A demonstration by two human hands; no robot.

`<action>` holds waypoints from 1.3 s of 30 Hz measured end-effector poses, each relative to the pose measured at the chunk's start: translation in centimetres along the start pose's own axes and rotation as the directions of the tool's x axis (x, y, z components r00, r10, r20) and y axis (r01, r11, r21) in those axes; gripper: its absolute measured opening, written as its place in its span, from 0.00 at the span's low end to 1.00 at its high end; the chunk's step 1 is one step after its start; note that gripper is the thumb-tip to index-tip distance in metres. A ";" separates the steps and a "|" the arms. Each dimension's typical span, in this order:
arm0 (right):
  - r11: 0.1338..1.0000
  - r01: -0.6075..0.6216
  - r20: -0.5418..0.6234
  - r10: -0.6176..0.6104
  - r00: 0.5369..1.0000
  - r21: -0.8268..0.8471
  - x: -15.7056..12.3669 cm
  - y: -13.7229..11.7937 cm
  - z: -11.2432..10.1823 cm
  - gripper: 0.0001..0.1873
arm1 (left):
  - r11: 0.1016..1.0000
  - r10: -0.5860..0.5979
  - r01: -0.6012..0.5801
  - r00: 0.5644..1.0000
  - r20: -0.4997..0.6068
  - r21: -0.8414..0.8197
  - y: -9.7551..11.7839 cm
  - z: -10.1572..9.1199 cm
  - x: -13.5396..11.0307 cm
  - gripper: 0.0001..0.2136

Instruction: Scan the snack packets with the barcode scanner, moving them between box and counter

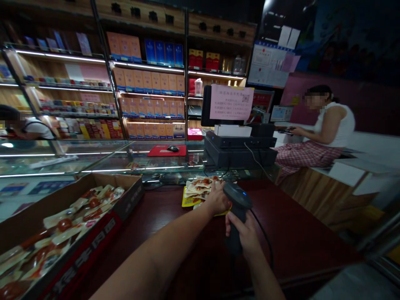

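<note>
My right hand is wrapped round the handle of a dark handheld barcode scanner. A small blue light shows on the scanner's head, and its black cord hangs down on the right. My left hand is closed on the near side of a small pile of snack packets, close beside the scanner. The packets are clear and cream-coloured with brown food inside; a yellow packet sticks out under the pile. Part of the pile and some fingertips are hidden behind my left hand.
An open cardboard box of similar packets stands at left on the dark red table. Beyond are a glass counter, a mouse on a red mat and a checkout machine. A person sits at right; another leans at far left.
</note>
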State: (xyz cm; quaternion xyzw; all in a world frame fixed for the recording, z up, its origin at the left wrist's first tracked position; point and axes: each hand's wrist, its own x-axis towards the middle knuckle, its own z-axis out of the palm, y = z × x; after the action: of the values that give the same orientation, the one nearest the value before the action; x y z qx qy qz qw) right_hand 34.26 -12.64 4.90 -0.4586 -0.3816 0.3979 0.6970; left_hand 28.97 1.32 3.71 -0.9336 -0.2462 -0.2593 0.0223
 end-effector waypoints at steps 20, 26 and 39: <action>0.983 -0.143 0.371 0.176 0.912 -0.113 -1.4 4.9 13.1 0.21 | 0.436 -0.884 0.797 0.466 0.033 0.418 -11.6 -28.4 -28.9 0.11; 0.973 -0.165 0.475 0.223 0.851 -0.162 -1.5 6.6 16.8 0.21 | 0.194 -0.980 0.901 0.194 0.041 0.388 -20.3 -27.1 -32.1 0.14; 0.973 -0.161 0.434 0.218 0.874 -0.163 -1.0 7.6 16.9 0.21 | 0.099 -0.989 0.990 0.109 -0.102 0.101 -23.0 -24.4 -32.4 0.23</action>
State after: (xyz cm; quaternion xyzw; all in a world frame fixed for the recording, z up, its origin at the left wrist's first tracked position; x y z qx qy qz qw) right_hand 17.18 -5.84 2.41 -0.4311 -0.5090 0.5354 0.5181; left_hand -17.52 2.91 6.75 -0.5251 -0.8242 -0.1930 -0.0885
